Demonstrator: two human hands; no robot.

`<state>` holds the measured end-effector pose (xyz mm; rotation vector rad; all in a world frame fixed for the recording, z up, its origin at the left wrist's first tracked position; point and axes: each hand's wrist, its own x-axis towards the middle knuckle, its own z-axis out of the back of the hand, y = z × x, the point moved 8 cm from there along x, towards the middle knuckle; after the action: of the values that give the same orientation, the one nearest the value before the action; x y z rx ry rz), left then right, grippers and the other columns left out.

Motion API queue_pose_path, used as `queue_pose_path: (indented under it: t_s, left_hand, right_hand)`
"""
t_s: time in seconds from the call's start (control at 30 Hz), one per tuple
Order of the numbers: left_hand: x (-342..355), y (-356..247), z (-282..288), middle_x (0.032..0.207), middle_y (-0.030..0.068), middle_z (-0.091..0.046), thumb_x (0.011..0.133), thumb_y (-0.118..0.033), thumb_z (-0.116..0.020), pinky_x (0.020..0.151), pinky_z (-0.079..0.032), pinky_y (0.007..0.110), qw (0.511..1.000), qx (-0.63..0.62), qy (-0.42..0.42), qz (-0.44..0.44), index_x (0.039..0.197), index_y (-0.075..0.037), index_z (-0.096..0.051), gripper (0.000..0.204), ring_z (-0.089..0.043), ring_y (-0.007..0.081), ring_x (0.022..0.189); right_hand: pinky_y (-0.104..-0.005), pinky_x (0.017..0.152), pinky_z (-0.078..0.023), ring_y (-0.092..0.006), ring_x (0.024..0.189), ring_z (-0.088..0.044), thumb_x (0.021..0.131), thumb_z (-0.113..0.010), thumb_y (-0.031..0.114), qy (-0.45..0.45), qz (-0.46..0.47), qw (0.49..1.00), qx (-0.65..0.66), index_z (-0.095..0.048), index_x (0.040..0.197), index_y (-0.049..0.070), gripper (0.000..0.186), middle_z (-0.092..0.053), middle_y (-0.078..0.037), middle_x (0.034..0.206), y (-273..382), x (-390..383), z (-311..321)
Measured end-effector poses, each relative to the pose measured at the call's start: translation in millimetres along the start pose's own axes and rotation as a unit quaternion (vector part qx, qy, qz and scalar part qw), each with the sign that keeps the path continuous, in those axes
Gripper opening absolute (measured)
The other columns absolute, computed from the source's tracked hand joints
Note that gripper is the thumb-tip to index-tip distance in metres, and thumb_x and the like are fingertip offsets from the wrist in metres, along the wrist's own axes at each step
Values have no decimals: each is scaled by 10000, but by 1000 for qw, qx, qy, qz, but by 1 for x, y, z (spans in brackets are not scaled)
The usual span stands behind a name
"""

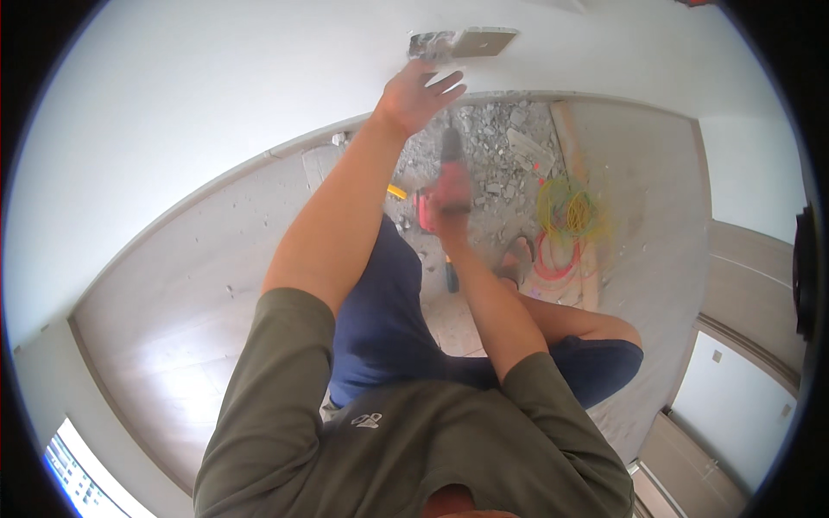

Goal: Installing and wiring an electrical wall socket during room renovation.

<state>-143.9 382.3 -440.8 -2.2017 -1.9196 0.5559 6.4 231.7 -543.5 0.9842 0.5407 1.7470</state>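
Note:
My left hand [420, 93] reaches up to the white wall, fingers spread, just below a rough hole [430, 43] and a tan rectangular cover plate [484, 41] beside it. It holds nothing that I can see. My right hand [451, 203] is lower, wrapped around a red and black power drill [447, 168]. The drill points up toward the wall opening and is blurred. I am crouched, with blue shorts and one sandalled foot [516, 257] showing below.
Grey rubble [496, 138] lies heaped on the floor at the wall's foot. A coil of yellow wire [566, 210] and a coil of red wire [557, 259] rest right of the foot. A yellow-handled tool [450, 274] lies by my knee. Pale floorboards spread to the left.

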Motion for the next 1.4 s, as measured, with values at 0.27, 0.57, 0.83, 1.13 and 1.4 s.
queue_pose_path:
  t_s: [0.27, 0.57, 0.83, 1.13, 1.4]
  left_hand:
    - [3, 11, -21, 1241, 185, -453, 876, -379, -545, 985, -454, 532, 948, -315, -41, 4, 1278, -20, -419, 555, -483, 403, 1130]
    - [5, 8, -8, 1108, 168, -522, 773, -267, -676, 755, -455, 388, 977, 33, -196, -82, 1221, -25, -439, 562, -513, 283, 980]
    - [-35, -33, -45, 1193, 283, -410, 688, -357, -823, 963, -389, 427, 627, 645, -306, -314, 1254, 24, -362, 823, -446, 366, 1108]
    - [-34, -31, -22, 1104, 118, -553, 904, -591, -488, 821, -429, 320, 885, 297, -305, -188, 1270, -17, -402, 686, -500, 202, 959]
    - [-38, -33, -21, 1131, 133, -528, 878, -598, -531, 796, -423, 329, 883, 341, -275, -172, 1286, -17, -384, 725, -490, 181, 920]
  right_hand:
    - [-289, 559, -452, -134, 610, -572, 717, -653, 56, 43, -459, 866, 196, -625, 812, 48, 99, -615, -36, 718, -24, -23, 86]
    - [-299, 585, -433, -108, 634, -529, 705, -668, 43, 72, -437, 868, 223, -596, 818, 74, 137, -547, 5, 709, 46, 18, 176]
    - [-340, 707, -498, -235, 809, -629, 801, -646, 48, 141, -72, 987, -24, -595, 1007, 48, 212, -630, -91, 929, 81, 72, 145]
    - [-419, 827, -489, -377, 917, -613, 787, -660, 77, 8, 78, 997, 13, -539, 1180, 41, 413, -614, -168, 1055, 126, 94, 127]
    - [-436, 843, -487, -402, 1021, -598, 770, -687, 99, 22, -99, 987, 126, -455, 1263, 59, 547, -626, -199, 1072, 98, 88, 114]
